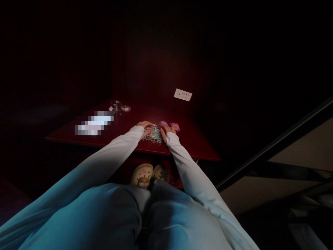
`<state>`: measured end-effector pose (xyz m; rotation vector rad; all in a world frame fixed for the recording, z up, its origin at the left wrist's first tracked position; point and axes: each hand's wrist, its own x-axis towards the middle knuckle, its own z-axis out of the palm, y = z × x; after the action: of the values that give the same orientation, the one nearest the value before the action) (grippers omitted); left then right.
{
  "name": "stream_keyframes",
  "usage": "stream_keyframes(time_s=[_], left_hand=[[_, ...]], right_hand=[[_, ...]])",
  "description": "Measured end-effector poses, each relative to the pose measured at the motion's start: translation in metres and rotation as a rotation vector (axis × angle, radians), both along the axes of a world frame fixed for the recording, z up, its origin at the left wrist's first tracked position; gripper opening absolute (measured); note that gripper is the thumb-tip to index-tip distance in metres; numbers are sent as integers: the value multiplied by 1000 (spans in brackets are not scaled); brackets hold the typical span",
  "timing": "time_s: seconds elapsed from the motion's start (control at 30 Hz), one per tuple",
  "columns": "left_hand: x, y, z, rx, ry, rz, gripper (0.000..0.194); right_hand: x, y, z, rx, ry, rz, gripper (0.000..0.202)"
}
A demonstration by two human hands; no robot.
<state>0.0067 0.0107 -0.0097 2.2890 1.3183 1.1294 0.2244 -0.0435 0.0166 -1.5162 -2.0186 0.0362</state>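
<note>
Left hand [144,126], right hand [166,131] spread flat, flanking hair-tie heap [154,134]; heap runs front-back.

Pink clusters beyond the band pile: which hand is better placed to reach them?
Probably the right hand. It rests at the right edge of the colourful band pile, with the pink clusters just past its fingers. The left hand sits on the pile's far side, farther from them.
</note>
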Motion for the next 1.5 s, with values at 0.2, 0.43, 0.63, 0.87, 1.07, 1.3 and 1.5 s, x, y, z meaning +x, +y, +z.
stream_keyframes(time_s=[0.2,0.43,0.63,0.87,1.07,1.3,1.5], left_hand=[[10,-17,4,10,135,32,31],[9,-19,9,-31,73,32,31],[5,-12,7,-20,8,-40,39],[10,-9,6,-62,0,114,32],[2,-13,9,-22,4,28,37],[7,-9,6,-24,-1,72,36],[8,-3,6,-59,15,88,29]], right_hand=[[-9,6,1,-198,145,-100,51],[-10,13,2,-236,223,-33,53],[-10,17,-2,-219,250,-38,52],[-9,14,1,-228,346,-39,53],[-3,17,-4,-226,451,-86,57],[-3,18,-3,-155,323,-54,44],[-4,14,1,-111,132,24,39]])
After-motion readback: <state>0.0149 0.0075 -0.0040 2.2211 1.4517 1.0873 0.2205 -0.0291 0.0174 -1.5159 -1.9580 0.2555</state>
